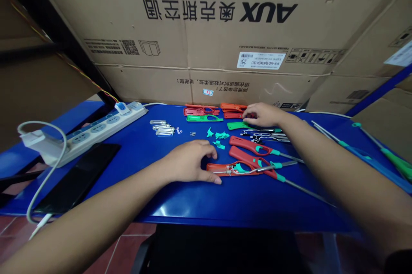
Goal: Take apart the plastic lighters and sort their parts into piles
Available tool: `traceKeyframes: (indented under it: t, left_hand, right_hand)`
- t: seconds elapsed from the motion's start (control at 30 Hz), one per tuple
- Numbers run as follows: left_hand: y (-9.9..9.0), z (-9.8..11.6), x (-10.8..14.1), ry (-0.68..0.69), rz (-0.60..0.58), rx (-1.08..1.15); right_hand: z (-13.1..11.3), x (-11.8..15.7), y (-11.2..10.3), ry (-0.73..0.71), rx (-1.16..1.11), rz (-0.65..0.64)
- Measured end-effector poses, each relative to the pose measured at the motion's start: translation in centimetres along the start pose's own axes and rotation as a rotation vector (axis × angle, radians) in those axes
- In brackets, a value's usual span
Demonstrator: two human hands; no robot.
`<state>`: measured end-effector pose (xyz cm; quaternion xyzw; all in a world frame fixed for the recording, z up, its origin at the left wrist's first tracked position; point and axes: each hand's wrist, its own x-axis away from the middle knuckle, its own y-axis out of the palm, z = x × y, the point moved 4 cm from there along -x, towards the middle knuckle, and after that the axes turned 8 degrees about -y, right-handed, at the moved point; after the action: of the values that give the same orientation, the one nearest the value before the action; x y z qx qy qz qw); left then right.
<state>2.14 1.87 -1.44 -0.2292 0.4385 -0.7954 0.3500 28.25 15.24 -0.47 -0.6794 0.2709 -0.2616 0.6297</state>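
My left hand [189, 162] rests on the blue table [206, 205], its fingertips beside an open red lighter housing [231, 169] with a metal rod and small wires inside. It holds nothing. Two more red long-nosed lighters [254, 147] with teal collars lie just right of it. My right hand [260, 115] reaches over at the far side, fingers near a green handle half [238, 125] and red housing halves [233, 115]. Nothing shows in its grip, though its fingertips partly hide the red pieces.
Small teal pieces [219, 137], clear tubes [161, 128] and metal rod parts [265, 134] lie on the table. A power strip [99, 130] with a white cable and a black phone-like slab [77, 177] sit at left. Large cardboard cartons [206, 38] stand behind the table.
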Motion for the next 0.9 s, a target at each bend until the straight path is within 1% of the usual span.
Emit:
traceKeyframes:
  t: [0.07, 0.1, 0.17, 0.2, 0.23, 0.3, 0.4, 0.47, 0.57, 0.73, 0.9]
  left_hand:
    - [-1.4, -0.8, -1.0, -0.011, 0.102, 0.031]
    - [-2.4, -1.4, -1.7, -0.035, 0.169, 0.007]
    - [-4.3, -3.2, -3.7, -0.148, 0.288, -0.147]
    - [-5.0, -4.2, -4.8, -0.215, 0.288, -0.241]
    - [-5.5, -5.2, -5.9, -0.284, 0.239, -0.325]
    - [-6.1, -6.9, -7.5, -0.346, 0.204, -0.363]
    - [-5.5, -8.4, -8.4, -0.384, 0.108, -0.376]
    - [-4.7, -8.8, -8.0, -0.401, 0.06, -0.381]
    - [-3.7, -9.0, -7.1, -0.418, 0.023, -0.387]
    - [-3.3, -9.5, -6.4, -0.415, -0.002, -0.384]
    - [-3.5, -9.3, -5.9, -0.401, 0.035, -0.38]
  right_hand:
    - [0.1, -0.1, 0.1, -0.028, 0.004, 0.002]
    - [0.2, -0.2, 0.2, -0.037, 0.008, 0.007]
    - [0.4, -0.3, 0.6, -0.042, 0.014, 0.012]
    - [0.5, -0.3, 0.8, -0.04, 0.018, 0.012]
    - [0.5, -0.3, 1.1, -0.037, 0.021, 0.011]
    - [0.4, 0.0, 1.5, -0.035, 0.029, 0.009]
    - [0.0, 0.6, 2.0, -0.044, 0.038, 0.009]
    - [-0.2, 1.1, 2.1, -0.05, 0.04, 0.009]
    - [-0.3, 1.5, 2.1, -0.05, 0.035, 0.009]
    - [-0.1, 1.5, 2.2, -0.043, 0.026, 0.014]
    - [0.1, 1.1, 2.1, -0.034, 0.018, 0.033]
